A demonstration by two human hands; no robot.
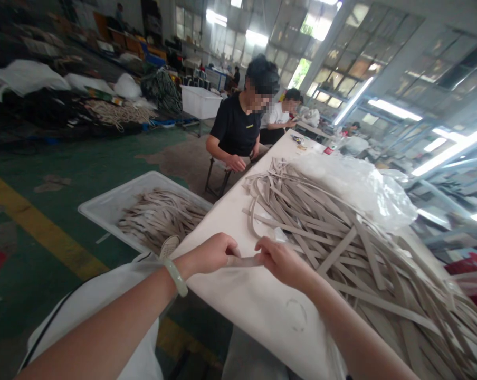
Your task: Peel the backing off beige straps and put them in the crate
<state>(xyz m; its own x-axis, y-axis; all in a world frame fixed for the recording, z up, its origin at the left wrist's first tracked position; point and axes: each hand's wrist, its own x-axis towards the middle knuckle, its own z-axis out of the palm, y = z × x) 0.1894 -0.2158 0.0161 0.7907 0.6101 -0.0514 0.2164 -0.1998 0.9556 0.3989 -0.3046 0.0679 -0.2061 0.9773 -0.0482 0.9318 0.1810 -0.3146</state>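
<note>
The long, flat, grey-beige strips [343,248] look matt and smooth; whether they are cloth or a leather-like sheet cannot be told. The broad white tabletop [210,224] is smooth with a dull sheen. The crumpled clear bag [357,184] is thin, glossy plastic, the shallow white rectangular tub [104,206] smooth plastic, and the pale green round bangle [175,277] polished, stone-like.

Strips [343,245] on table [226,216], bin [104,208] left
</note>
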